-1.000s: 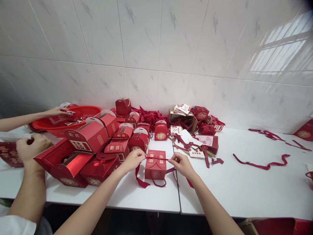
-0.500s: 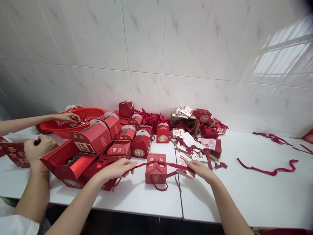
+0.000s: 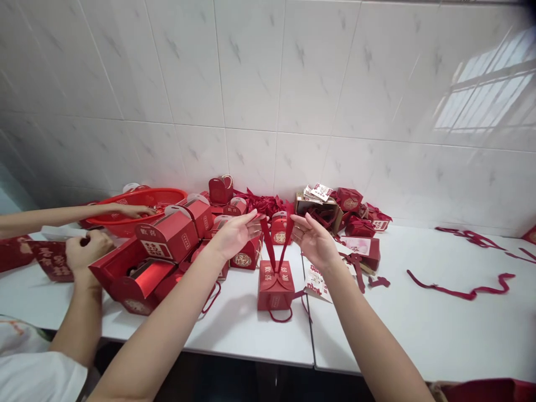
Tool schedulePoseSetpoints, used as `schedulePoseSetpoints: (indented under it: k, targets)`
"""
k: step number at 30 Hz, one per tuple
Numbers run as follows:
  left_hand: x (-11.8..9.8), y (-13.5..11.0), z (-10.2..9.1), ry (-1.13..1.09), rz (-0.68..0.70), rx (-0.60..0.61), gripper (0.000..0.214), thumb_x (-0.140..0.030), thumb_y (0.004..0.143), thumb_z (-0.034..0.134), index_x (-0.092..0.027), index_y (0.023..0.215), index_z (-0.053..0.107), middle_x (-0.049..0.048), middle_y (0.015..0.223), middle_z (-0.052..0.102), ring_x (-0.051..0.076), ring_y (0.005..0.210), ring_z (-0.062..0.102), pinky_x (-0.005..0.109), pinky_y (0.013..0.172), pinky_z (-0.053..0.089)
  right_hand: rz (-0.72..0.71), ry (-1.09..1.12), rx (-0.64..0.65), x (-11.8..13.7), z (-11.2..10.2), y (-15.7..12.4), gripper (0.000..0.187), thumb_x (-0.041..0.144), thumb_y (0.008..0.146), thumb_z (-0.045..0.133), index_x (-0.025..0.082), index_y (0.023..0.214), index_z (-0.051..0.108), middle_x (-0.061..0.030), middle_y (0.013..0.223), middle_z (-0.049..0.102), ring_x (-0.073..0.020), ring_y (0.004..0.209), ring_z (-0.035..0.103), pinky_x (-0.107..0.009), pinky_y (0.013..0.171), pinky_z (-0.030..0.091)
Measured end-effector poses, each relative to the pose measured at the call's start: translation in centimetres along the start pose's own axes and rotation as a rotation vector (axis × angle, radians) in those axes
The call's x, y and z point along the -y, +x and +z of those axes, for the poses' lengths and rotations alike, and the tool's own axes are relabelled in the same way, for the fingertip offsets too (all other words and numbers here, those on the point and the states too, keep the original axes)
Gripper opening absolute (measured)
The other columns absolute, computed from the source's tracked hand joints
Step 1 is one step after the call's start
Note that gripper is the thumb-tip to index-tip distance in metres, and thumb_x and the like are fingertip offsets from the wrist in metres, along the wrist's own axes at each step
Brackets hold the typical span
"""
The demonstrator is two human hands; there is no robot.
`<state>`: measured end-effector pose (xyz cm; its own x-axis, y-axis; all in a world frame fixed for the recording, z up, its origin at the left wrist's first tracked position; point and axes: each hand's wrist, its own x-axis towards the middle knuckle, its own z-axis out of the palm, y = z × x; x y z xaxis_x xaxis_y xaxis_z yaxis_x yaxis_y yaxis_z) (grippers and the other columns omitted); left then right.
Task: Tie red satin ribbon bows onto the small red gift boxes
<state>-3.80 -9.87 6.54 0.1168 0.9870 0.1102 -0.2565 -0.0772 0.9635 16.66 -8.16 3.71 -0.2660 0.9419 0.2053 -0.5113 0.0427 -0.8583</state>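
Observation:
A small red gift box with gold lettering stands on the white table in front of me, a dark red cord loop at its front. From its top a dark red ribbon rises in two strands that form a V. My left hand pinches one strand between thumb and fingers, above and left of the box. Opposite it, my right hand has the other strand at its fingertips. Printed white cards lie beside the box, partly under my right wrist.
On the left, red boxes are piled beside a red plastic basket. A co-worker's hand reaches into that basket; another hand is near an open box. Loose ribbon lies at right, and a carton stands behind.
Both my hands have gone up and closer together. The ribbon, earlier stretched sideways across the box, now runs upward. The box has shifted slightly right in view.

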Motion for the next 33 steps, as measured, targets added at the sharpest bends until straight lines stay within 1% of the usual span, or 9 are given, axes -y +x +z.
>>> schedulePoseSetpoints:
  k: [11,14,17,20,22,24,26,29,33]
  targets:
    - [1.0,-1.2,1.0,-0.028,0.152,0.084,0.040,-0.046,0.083,0.053,-0.016,0.103,0.071,0.0092,0.122,0.063,0.027,0.114,0.053,0.034,0.093,0.040,-0.170,-0.057,-0.007,-0.5,1.0,-0.6,0.034,0.051,0.076,0.057,0.024,0.091,0.071,-0.0053,0.107,0.070,-0.0248,0.108,0.058,-0.041,0.091,0.045]
    - [1.0,-1.5,0.6,-0.005,0.218,0.088,0.035,-0.042,0.078,0.058,-0.016,0.098,0.072,0.0096,0.116,0.066,0.025,0.104,0.058,0.034,0.089,0.042,-0.184,-0.038,-0.013,-0.4,0.5,-0.9,0.030,0.048,0.075,0.059,0.025,0.090,0.072,-0.0047,0.108,0.069,-0.0235,0.104,0.060,-0.040,0.090,0.045]
    - [0.8,-2.3,-1.0,0.238,0.246,-0.074,0.032,-0.042,0.076,0.060,-0.015,0.090,0.071,0.0067,0.088,0.070,0.019,0.075,0.060,0.032,0.076,0.044,-0.209,-0.081,-0.099,0.0,-1.6,-1.8,0.027,0.045,0.074,0.062,0.023,0.085,0.072,-0.0061,0.100,0.070,-0.0220,0.092,0.062,-0.038,0.081,0.048]
    - [1.0,-3.4,-3.1,0.847,0.138,-0.285,0.031,-0.048,0.072,0.062,-0.017,0.068,0.066,0.0015,0.063,0.060,0.018,0.061,0.054,0.030,0.065,0.040,-0.192,-0.458,-0.282,0.2,-4.3,-3.3,0.031,0.047,0.078,0.056,0.020,0.080,0.071,-0.0086,0.083,0.068,-0.0223,0.078,0.061,-0.039,0.071,0.047]
    - [1.8,-3.9,-3.8,1.166,0.093,-0.295,0.034,-0.048,0.071,0.063,-0.019,0.056,0.058,0.0028,0.066,0.059,0.021,0.067,0.056,0.032,0.067,0.041,-0.251,-0.900,-0.405,-0.4,-5.4,-4.2,0.030,0.045,0.079,0.055,0.019,0.082,0.071,-0.0106,0.087,0.065,-0.0245,0.082,0.060,-0.043,0.078,0.044]
    - [3.3,-4.0,-3.8,1.280,0.186,-0.242,0.031,-0.044,0.072,0.061,-0.019,0.056,0.054,0.0058,0.084,0.060,0.025,0.085,0.058,0.034,0.078,0.042,-0.380,-1.301,-0.438,-1.6,-5.6,-4.8,0.027,0.039,0.079,0.057,0.019,0.092,0.069,-0.0134,0.105,0.060,-0.0286,0.099,0.056,-0.049,0.088,0.038]
    - [5.2,-3.5,-3.2,1.234,0.322,-0.160,0.021,-0.038,0.074,0.059,-0.020,0.064,0.054,0.0068,0.097,0.057,0.025,0.098,0.054,0.036,0.088,0.041,-0.432,-1.480,-0.319,-3.2,-5.2,-5.0,0.028,0.034,0.082,0.055,0.019,0.103,0.065,-0.0143,0.115,0.055,-0.0290,0.107,0.053,-0.049,0.092,0.035]
    - [8.4,-2.3,-2.5,1.059,0.293,-0.027,0.015,-0.034,0.073,0.060,-0.020,0.076,0.056,0.0039,0.091,0.055,0.021,0.087,0.055,0.036,0.085,0.043,-0.207,-1.374,-0.041,-5.7,-4.4,-4.6,0.026,0.036,0.084,0.053,0.017,0.100,0.061,-0.0127,0.106,0.058,-0.0251,0.099,0.056,-0.040,0.088,0.040]
    - [11.6,-1.1,-2.8,0.957,0.213,-0.028,0.021,-0.033,0.068,0.064,-0.020,0.077,0.050,0.0002,0.080,0.053,0.017,0.075,0.053,0.031,0.072,0.045,0.090,-1.167,0.016,-8.1,-4.5,-3.9,0.033,0.046,0.074,0.063,0.018,0.090,0.054,-0.0077,0.090,0.062,-0.0220,0.082,0.060,-0.033,0.072,0.044]
